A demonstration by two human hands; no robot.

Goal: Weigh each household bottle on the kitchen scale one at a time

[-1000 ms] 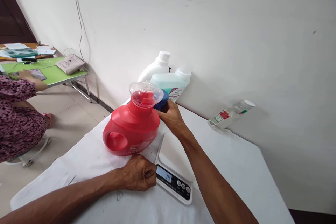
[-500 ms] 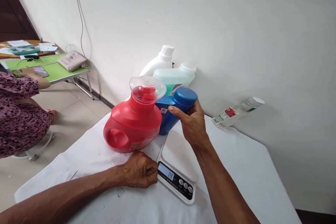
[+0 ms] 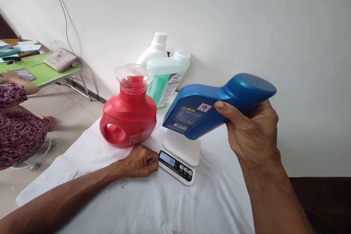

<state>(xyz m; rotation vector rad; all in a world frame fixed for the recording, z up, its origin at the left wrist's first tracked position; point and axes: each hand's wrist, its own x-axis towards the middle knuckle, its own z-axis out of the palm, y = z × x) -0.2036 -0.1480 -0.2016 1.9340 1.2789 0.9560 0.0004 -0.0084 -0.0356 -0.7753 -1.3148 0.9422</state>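
Observation:
A blue plastic bottle [image 3: 197, 108] with a printed label and a blue cap is tilted in the air, its neck end in my right hand [image 3: 255, 131]. My right thumb presses the near side of its neck and the fingers wrap behind, mostly hidden. Below the bottle lies a white digital kitchen scale [image 3: 186, 150], its display reading 14. My left hand [image 3: 141, 161] rests on the cloth as a closed fist beside the scale's display end. Just behind that fist stands a red handled jug [image 3: 128, 117] with a clear plastic cap over its red top.
Behind the jug stand a white bottle [image 3: 153, 53] and a clear bottle of green liquid [image 3: 166, 80], close to the wall. A white cloth [image 3: 109, 197] covers the table. At the left, a person [image 3: 24, 124] sits by a green folding table [image 3: 41, 69].
My right hand has lifted the blue bottle up and to the right, from beside the red jug to above the scale. My left fist stays by the scale. The view has shifted right.

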